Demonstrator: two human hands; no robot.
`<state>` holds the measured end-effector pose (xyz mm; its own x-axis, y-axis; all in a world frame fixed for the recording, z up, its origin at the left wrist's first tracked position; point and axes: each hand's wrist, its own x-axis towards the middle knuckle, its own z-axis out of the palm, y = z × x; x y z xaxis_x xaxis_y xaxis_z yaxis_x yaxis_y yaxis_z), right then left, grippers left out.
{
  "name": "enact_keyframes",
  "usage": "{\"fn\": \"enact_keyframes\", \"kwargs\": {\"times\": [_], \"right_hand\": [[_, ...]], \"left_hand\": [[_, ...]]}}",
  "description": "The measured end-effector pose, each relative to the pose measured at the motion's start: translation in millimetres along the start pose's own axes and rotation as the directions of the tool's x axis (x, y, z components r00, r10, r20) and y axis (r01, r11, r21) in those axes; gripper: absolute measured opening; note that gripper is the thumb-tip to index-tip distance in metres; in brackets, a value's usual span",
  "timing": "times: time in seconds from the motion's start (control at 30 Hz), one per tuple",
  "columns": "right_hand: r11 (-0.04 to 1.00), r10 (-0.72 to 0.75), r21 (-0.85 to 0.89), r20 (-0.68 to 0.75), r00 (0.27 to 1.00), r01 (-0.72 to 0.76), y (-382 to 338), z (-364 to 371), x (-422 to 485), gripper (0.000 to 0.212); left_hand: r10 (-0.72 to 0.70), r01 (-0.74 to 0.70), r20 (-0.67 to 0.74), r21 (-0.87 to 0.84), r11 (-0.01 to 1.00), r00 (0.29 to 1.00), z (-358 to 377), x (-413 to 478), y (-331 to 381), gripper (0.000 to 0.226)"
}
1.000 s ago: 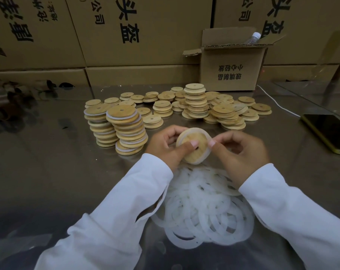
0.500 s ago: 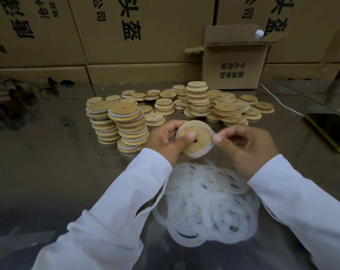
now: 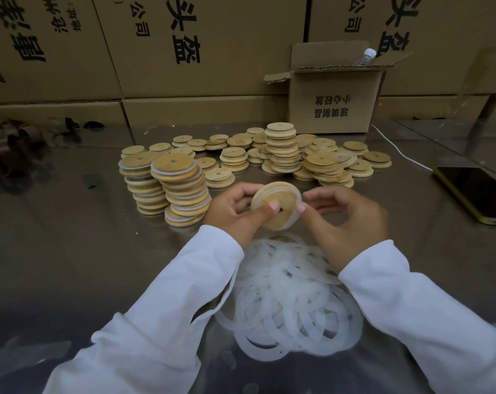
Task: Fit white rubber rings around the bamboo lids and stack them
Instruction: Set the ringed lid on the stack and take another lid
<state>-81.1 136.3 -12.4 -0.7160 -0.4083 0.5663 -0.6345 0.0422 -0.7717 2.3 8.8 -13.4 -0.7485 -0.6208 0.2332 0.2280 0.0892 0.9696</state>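
Both hands hold one round bamboo lid [image 3: 278,203] tilted above the table, with a white rubber ring around its rim. My left hand [image 3: 235,211] grips its left side, thumb on the face near the centre hole. My right hand [image 3: 343,220] pinches the right edge with thumb and curled fingers. A loose heap of white rubber rings [image 3: 292,297] lies on the table below my wrists. Two tall stacks of ringed lids [image 3: 178,189] stand to the left of my hands. Bare lids [image 3: 281,149] sit in low stacks and singles behind.
The metal table [image 3: 70,251] carries a phone [image 3: 480,194] at the right edge with a white cable [image 3: 397,152] behind it. An open small carton [image 3: 335,100] holding a bottle stands at the back, before a wall of large cartons [image 3: 201,46].
The lid has turned a little in my hands and tilted flatter, while both hands stay on it. The view has shifted slightly.
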Motion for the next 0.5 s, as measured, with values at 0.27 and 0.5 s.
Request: {"fn": "enact_keyframes", "kwargs": {"times": [0.27,0.5], "right_hand": [[0.97,-0.189,-0.164,-0.047,0.981,0.179,-2.8,-1.3,0.6,0.011],[0.996,-0.042,-0.084,-0.013,0.999,0.041,-2.5,-3.8,2.6,0.006]], "left_hand": [[-0.074,0.078,0.03,-0.142,0.987,0.997,2.0,1.2,-1.5,0.015],[-0.091,0.1,0.069,-0.138,0.985,0.993,3.8,-0.3,-1.5,0.015]]}}
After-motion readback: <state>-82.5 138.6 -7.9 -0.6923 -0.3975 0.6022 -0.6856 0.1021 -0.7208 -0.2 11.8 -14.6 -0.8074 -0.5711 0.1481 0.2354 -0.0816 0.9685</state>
